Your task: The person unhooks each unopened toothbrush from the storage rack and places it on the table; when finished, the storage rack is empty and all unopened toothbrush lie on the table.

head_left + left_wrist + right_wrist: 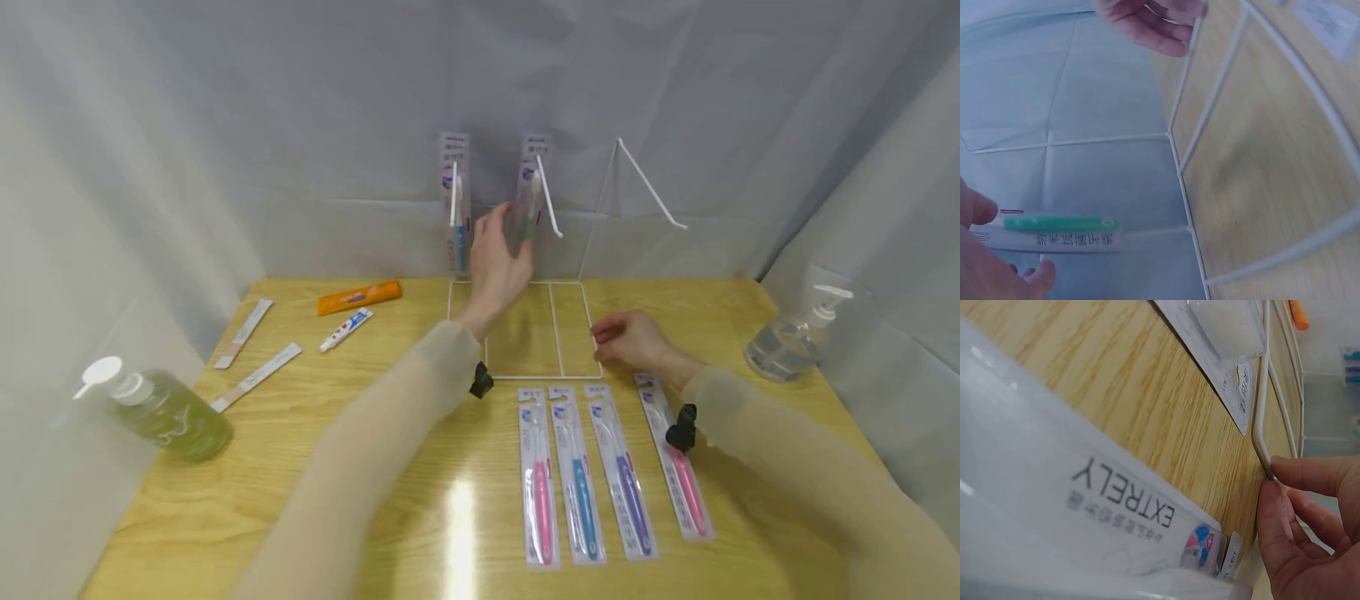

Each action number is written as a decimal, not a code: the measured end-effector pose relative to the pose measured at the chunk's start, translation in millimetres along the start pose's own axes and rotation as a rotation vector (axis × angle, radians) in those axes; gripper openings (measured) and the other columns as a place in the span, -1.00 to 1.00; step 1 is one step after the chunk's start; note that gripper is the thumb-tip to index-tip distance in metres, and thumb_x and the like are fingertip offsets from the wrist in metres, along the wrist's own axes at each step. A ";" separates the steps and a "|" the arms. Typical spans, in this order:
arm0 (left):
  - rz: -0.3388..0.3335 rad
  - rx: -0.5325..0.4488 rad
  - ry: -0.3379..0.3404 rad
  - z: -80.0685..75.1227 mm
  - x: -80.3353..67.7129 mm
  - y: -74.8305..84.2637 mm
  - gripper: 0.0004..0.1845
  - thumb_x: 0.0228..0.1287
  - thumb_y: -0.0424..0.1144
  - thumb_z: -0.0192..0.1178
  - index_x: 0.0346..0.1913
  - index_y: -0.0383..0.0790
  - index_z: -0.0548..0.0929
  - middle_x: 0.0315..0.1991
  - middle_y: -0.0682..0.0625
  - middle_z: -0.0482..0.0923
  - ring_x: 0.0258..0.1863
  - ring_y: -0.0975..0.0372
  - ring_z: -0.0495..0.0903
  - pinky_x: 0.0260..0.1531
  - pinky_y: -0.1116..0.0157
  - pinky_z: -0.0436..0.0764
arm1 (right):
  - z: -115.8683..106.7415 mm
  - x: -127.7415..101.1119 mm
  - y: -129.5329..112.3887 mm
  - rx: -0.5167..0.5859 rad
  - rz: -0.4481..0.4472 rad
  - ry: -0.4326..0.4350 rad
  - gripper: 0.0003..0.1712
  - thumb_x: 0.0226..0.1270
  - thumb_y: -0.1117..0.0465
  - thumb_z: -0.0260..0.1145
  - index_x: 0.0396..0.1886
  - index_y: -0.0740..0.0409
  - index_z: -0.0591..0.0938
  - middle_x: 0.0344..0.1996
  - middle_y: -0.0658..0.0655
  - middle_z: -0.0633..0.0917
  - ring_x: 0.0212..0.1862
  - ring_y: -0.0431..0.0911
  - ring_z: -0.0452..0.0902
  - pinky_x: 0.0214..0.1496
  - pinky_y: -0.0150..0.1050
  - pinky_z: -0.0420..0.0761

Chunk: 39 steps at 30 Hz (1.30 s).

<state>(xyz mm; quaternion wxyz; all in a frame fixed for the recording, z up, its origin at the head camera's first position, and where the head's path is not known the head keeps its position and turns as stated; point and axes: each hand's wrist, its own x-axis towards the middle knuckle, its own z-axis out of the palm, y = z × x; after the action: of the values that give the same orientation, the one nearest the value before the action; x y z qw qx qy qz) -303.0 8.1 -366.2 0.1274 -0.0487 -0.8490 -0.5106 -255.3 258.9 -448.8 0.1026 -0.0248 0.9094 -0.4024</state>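
My left hand (pixel 510 237) is raised at the back of the table. Its relaxed fingers lie beside the lower end of a green toothbrush pack (pixel 528 208) (pixel 1054 231) hanging on a hook of the white wire rack (pixel 517 377). A blue toothbrush pack (pixel 455 204) hangs on the hook to its left. My right hand (pixel 611 333) (pixel 1279 481) rests on the table and pinches the front right corner of the rack's base wire (pixel 1263 425). Several toothbrush packs (pixel 579 475) lie side by side in front of the rack.
An orange tube (pixel 360 297), a small white tube (pixel 347 328) and two narrow strips (pixel 257 377) lie at the left. A green pump bottle (pixel 168 412) stands at the left edge, a clear pump bottle (pixel 791 342) at the right. The rack's right hook (pixel 652 196) carries nothing.
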 end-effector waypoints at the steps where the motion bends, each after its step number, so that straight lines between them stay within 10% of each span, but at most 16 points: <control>1: -0.010 -0.020 0.017 2.3 3.1 1.9 -0.29 0.57 -0.28 0.34 0.69 -0.04 0.38 0.63 -0.12 0.45 0.56 -0.05 0.54 0.63 -0.04 0.55 | 0.8 0.4 -0.5 0.001 -0.003 0.001 -0.46 0.19 0.34 0.65 0.19 0.35 0.78 0.03 0.35 0.88 -0.14 -0.22 0.71 -0.05 -0.52 0.59; 10: -0.024 -0.217 0.089 12.1 16.6 2.4 -0.48 0.64 -0.34 0.23 0.56 -0.18 0.47 0.41 -0.18 0.67 0.36 0.01 0.69 0.47 0.09 0.69 | 8.1 2.6 -3.3 0.002 -0.004 -0.012 -0.47 0.22 0.34 0.65 0.20 0.34 0.78 0.06 0.36 0.86 -0.07 -0.12 0.74 -0.04 -0.49 0.61; 17: -0.005 -0.203 0.117 8.0 20.2 3.4 -0.73 0.63 -0.36 0.27 0.28 -0.25 0.65 0.18 -0.18 0.79 0.16 0.03 0.78 0.26 0.15 0.80 | 6.9 4.1 -4.0 -0.012 -0.002 -0.021 -0.47 0.24 0.33 0.64 0.21 0.32 0.77 0.06 0.33 0.85 -0.02 -0.05 0.75 -0.03 -0.46 0.61; 24: 0.061 -0.211 0.109 5.4 16.4 7.5 -0.59 0.61 -0.40 0.26 0.41 -0.17 0.55 0.22 -0.19 0.80 0.16 0.01 0.82 0.26 0.11 0.82 | 5.5 4.9 -1.8 -0.022 -0.043 -0.023 -0.51 0.23 0.36 0.64 0.17 0.35 0.80 0.01 0.34 0.86 -0.10 -0.16 0.70 -0.08 -0.47 0.60; 39: 0.230 -0.316 -0.113 10.1 -13.4 25.1 -0.49 0.50 -0.50 0.26 0.45 -0.31 0.49 0.09 -0.31 0.80 0.05 -0.10 0.84 0.11 0.19 0.87 | -0.1 8.0 4.1 -0.028 -0.041 -0.032 -0.48 0.25 0.34 0.64 0.22 0.38 0.78 -0.01 0.33 0.86 -0.16 -0.23 0.70 -0.10 -0.50 0.61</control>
<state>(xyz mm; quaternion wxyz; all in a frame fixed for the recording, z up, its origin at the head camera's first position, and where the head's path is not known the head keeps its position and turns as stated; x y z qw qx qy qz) -286.4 29.6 -352.8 0.1278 -0.1933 -0.7530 -0.6159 -263.1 260.7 -453.1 0.1085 -0.0514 0.9124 -0.3913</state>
